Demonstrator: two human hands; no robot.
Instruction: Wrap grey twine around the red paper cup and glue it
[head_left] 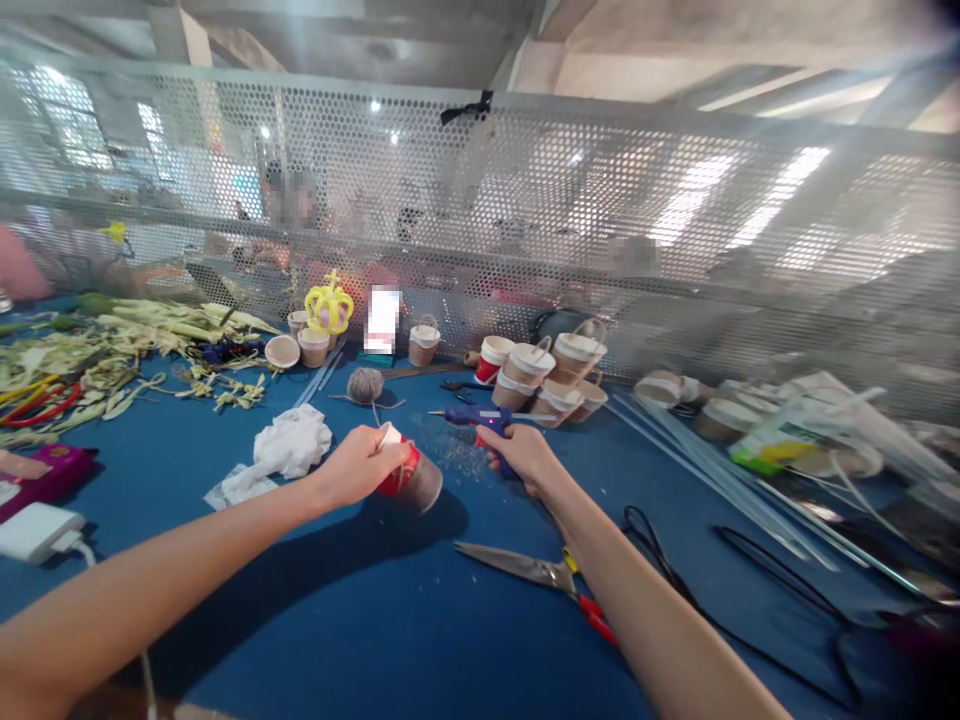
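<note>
My left hand (pixel 361 462) is closed around the rim end of a red paper cup (pixel 409 472), which lies tilted with its base toward the lower right. Grey-brown yarn seems to cover the cup's lower part. A strand leads from the rim area toward a grey yarn ball (pixel 365 385) behind it. In my right hand (pixel 525 455) is a blue hot glue gun (pixel 476 416), its nozzle pointing left, a finger at the red trigger. A clear glue stick shows at its rear. Scissors (pixel 525 566) with red handles lie partly under my right forearm.
Several wrapped cups (pixel 525 364) stand stacked at the back right. Clear glue sticks (pixel 705 470) and a black cable (pixel 787 580) lie at the right. Crumpled white plastic (pixel 292 440) and dried husks (pixel 150 325) are on the left. A perforated metal screen (pixel 570 200) borders the blue table (pixel 360 640).
</note>
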